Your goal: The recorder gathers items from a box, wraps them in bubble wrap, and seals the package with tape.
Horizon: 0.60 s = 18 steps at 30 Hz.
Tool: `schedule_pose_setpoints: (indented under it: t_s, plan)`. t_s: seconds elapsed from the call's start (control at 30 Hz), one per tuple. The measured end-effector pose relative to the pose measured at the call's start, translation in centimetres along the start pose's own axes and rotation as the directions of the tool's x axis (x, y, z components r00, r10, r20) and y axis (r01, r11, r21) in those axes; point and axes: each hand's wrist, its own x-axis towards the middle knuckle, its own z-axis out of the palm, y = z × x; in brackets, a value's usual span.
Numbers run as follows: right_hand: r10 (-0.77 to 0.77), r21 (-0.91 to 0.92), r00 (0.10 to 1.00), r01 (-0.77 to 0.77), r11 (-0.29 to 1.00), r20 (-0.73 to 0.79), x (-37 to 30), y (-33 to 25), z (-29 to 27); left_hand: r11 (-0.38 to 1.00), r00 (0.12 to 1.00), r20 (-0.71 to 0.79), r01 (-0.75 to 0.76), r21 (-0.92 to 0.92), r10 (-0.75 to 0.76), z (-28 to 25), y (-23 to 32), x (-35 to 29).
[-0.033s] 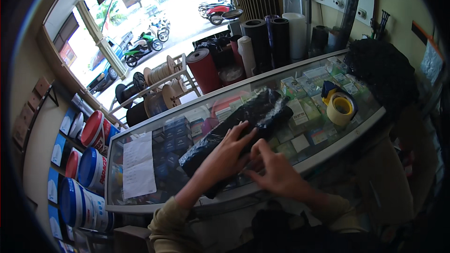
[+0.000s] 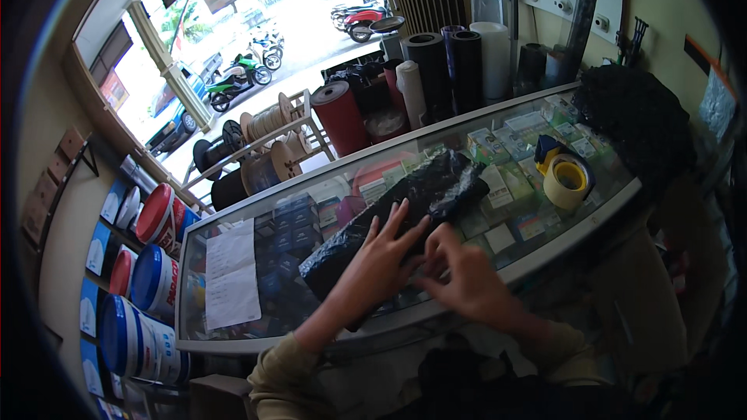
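Note:
A long package wrapped in shiny black plastic point(image 2: 436, 187) lies slantwise on the glass counter point(image 2: 274, 295). My left hand point(image 2: 381, 258) rests on top of it, fingers spread and pressing lightly on the plastic. By the package's near side, my right hand point(image 2: 465, 274) is curled with thumb and fingertips brought together. Whatever sits in that pinch is too small or hidden to make out. To the right on the glass stand a roll of pale tape point(image 2: 566, 180) and a yellow and blue tape dispenser point(image 2: 551, 152).
A sheet of paper point(image 2: 233, 272) lies at the counter's left end. Small boxes point(image 2: 506, 190) show through the glass. Bunched black plastic point(image 2: 634, 120) covers the far right corner. Upright rolls point(image 2: 426, 70) line the far side; paint buckets point(image 2: 148, 342) stand at left.
My left fingers are spread slightly wider on the package. The right hand has shifted a little to the right, its fingertips a bit farther from the left hand.

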Motion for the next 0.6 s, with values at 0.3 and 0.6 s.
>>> schedule_pose_setpoints:
  t_s: [0.3, 0.6]
  plan:
    - [-0.389, -0.637, 0.890, 0.446, 0.629, 0.239, 3.3, 5.1, -1.7, 0.955, 0.993, 0.058, -0.085, -0.283, 0.106, -1.4, -1.2, -0.5]
    - [-0.489, -0.612, 0.861, 0.462, 0.641, 0.137, 2.4, 6.7, -1.1, 0.997, 0.971, -0.229, 0.066, -0.041, -0.074, 0.7, -0.4, -2.5]
